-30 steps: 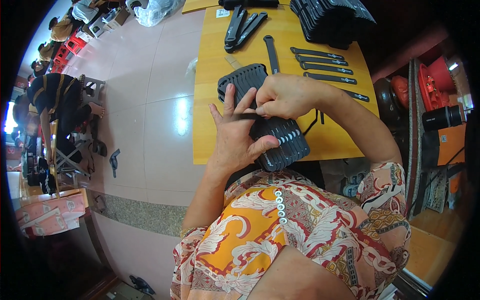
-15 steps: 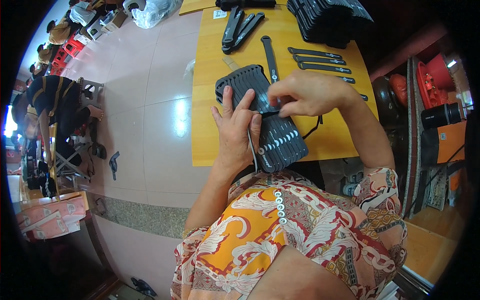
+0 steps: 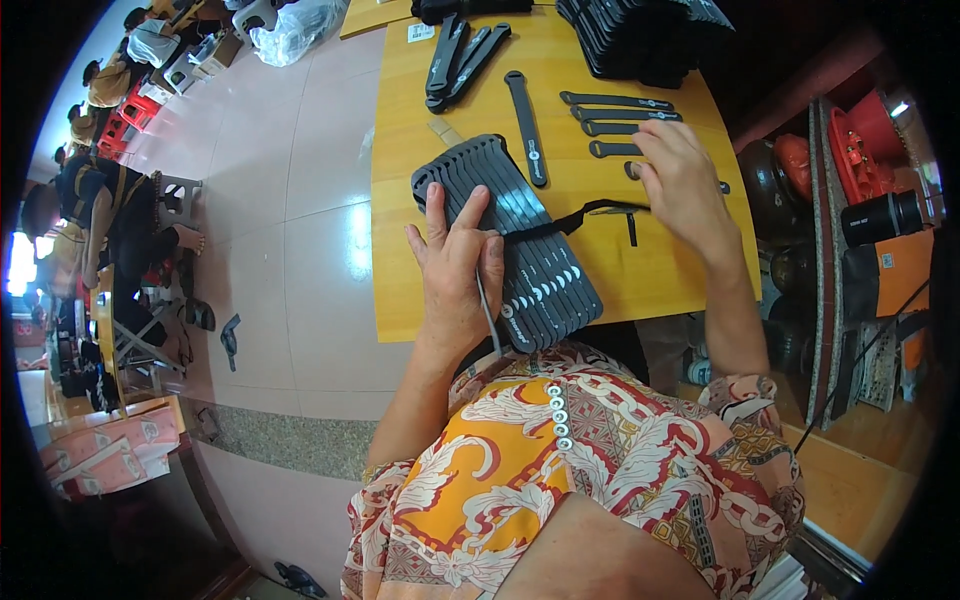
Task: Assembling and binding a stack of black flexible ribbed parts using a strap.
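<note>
My left hand [image 3: 455,262] is closed around a bundle of flat black straps [image 3: 540,262], its thumb pressing on top and two fingers stretched over the straps. The bundle tilts over the table's near edge, with white printing on its lower end. Around its middle runs a black fabric band [image 3: 585,213], whose loose end stretches right toward my right hand. My right hand [image 3: 690,180] is raised over the table's right side, thumb and forefinger apart, near a row of single black straps [image 3: 618,114]. Whether it touches the band's end is unclear.
On the yellow table [image 3: 420,310] lie one separate strap [image 3: 525,125], a small group of straps [image 3: 462,62] and a tall black stack [image 3: 640,40]. Shelves with a red basin [image 3: 878,150] stand at right. Another person [image 3: 110,215] sits at left.
My right hand has left the middle of the bundle and moved right. The fabric band now extends to the right from the bundle. My left hand keeps its hold.
</note>
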The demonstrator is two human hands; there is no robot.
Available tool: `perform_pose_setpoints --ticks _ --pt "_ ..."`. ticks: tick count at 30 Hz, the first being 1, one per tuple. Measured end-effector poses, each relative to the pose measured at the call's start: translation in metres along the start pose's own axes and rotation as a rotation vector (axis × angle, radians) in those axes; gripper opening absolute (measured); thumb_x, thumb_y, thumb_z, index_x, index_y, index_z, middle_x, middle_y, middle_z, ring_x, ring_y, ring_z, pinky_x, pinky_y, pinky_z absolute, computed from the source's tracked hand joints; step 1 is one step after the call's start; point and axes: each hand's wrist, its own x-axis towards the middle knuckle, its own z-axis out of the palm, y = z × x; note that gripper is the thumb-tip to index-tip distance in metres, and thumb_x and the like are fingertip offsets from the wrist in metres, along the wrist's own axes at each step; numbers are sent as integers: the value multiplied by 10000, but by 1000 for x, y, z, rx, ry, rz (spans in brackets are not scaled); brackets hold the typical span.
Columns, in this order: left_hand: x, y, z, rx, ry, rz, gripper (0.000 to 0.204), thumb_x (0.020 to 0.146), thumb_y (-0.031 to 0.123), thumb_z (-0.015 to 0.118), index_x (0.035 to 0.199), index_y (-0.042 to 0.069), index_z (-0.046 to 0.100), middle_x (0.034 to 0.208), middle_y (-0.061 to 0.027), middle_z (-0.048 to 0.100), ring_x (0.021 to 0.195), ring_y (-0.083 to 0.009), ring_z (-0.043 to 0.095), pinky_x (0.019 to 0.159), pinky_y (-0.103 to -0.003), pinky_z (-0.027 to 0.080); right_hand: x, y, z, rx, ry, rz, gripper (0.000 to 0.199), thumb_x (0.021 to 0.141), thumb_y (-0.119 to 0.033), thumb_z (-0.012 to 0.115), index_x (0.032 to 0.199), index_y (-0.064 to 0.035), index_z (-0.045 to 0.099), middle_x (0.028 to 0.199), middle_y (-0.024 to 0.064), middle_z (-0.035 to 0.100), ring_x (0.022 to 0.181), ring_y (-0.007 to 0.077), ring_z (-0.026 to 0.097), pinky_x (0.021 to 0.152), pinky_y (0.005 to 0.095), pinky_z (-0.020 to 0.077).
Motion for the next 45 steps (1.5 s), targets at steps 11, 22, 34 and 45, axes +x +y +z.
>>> perform_pose_setpoints --ticks 11,22,34,45 --pt "0 -4 2 -24 23 23 20 893 46 557 904 36 571 1343 -119 522 1392 -419 232 1010 -721 113 -63 -64 35 1106 -526 468 391 962 -249 499 1186 69 541 1028 202 629 986 290 614 849 321 467" --pt "-2 -6 1 -18 30 29 37 901 54 545 916 34 573 1349 -123 516 1387 -432 233 1037 -693 96 -29 -74 47 1753 15 718 233 916 -181 618 1049 5 662 1030 77 645 1017 125 550 900 248 419" --pt "-6 -15 5 -167 67 25 124 982 117 436 925 31 505 1370 -172 492 1413 -411 174 1124 -543 41 -20 -82 49 1430 -49 773 198 892 -149 617 910 38 677 811 42 641 767 97 564 724 212 440" --pt "-3 -10 5 -64 74 35 67 957 60 449 928 22 496 1353 -184 503 1394 -430 221 1100 -598 46 -4 -64 16 1197 -127 557 277 940 -236 587 871 14 684 793 31 632 726 103 540 685 228 422"
